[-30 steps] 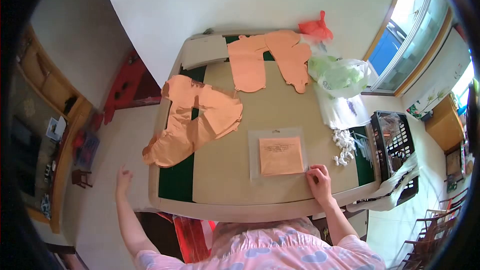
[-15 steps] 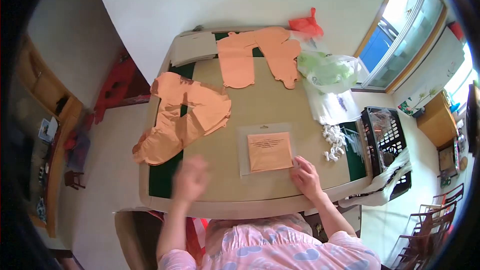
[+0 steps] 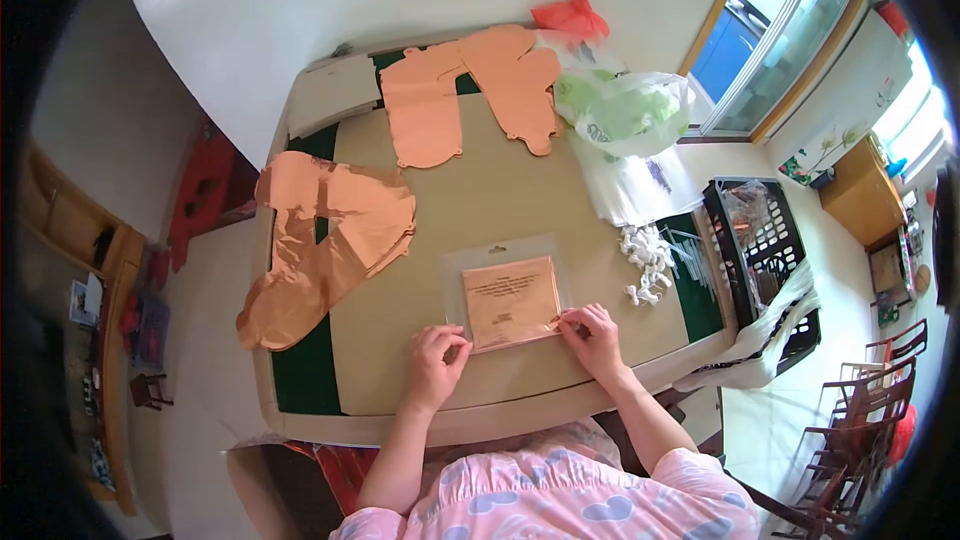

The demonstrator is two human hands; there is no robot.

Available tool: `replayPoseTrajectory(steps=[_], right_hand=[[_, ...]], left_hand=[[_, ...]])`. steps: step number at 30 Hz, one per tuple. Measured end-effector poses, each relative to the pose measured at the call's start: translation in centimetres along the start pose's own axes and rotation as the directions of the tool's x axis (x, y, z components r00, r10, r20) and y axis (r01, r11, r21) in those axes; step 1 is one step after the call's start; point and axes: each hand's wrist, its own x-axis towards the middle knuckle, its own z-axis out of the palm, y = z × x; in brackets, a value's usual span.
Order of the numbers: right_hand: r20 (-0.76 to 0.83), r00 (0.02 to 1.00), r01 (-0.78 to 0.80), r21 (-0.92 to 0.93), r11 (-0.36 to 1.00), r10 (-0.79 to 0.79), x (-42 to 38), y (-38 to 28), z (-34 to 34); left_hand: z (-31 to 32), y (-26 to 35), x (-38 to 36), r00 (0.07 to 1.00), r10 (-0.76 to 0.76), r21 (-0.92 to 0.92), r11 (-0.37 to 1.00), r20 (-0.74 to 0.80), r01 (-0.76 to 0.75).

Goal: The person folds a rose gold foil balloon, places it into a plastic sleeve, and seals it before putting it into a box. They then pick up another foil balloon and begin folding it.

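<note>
A folded orange foil balloon (image 3: pixel 508 300) with dark printed text lies in a clear plastic bag (image 3: pixel 497 252) with a hang hole at its top. My left hand (image 3: pixel 438 362) is closed in a pinch at the bag's lower left corner. At the lower right corner, my right hand (image 3: pixel 592 342) pinches the bag's edge, beside the foil. My fingertips partly cover both corners. Another flat, uninflated foil balloon (image 3: pixel 345 195) lies to the left of my hands, wrinkled and shiny.
More flat orange foil pieces (image 3: pixel 425 120) lie at the table's far side, near a grey stack (image 3: pixel 335 95). On the right are a green-and-white plastic bag (image 3: pixel 630 115), white curled ribbon (image 3: pixel 648 260) and clear sticks (image 3: pixel 690 262). A black crate (image 3: pixel 755 240) stands beyond the table's right edge.
My left hand has come in from the left to the bag's lower left corner, its fingers closing. My right hand stays at the right corner. The camera view has shifted.
</note>
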Motion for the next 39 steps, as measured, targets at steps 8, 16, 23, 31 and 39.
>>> replayPoseTrajectory(steps=[8, 16, 23, 31, 39], right_hand=[[-0.036, 0.998, 0.053, -0.073, 0.996, -0.055, 0.4, 0.1, 0.9], [-0.026, 0.999, 0.04, -0.104, 0.994, -0.043, 0.4, -0.5, 0.8], [-0.059, 0.996, 0.057, -0.092, 0.994, -0.062, 0.7, -0.8, 0.9], [-0.049, 0.996, 0.065, -0.105, 0.992, -0.071, 0.6, -0.8, 0.7], [-0.06, 0.995, 0.073, -0.094, 0.993, -0.079, 0.7, -0.8, 0.8]], left_hand=[[0.0, 0.7, 0.6, 0.998, 0.053, 0.163, 0.985, 0.016, -0.055], [0.0, 0.8, 0.5, 0.999, 0.048, 0.17, 0.984, -0.011, -0.046], [-0.1, 0.7, 0.5, 0.998, 0.068, 0.152, 0.986, -0.006, -0.067], [0.2, -0.1, 0.2, 0.998, 0.061, 0.125, 0.99, -0.004, -0.06], [0.2, -0.1, 0.1, 0.993, 0.114, 0.126, 0.986, -0.006, -0.112]])
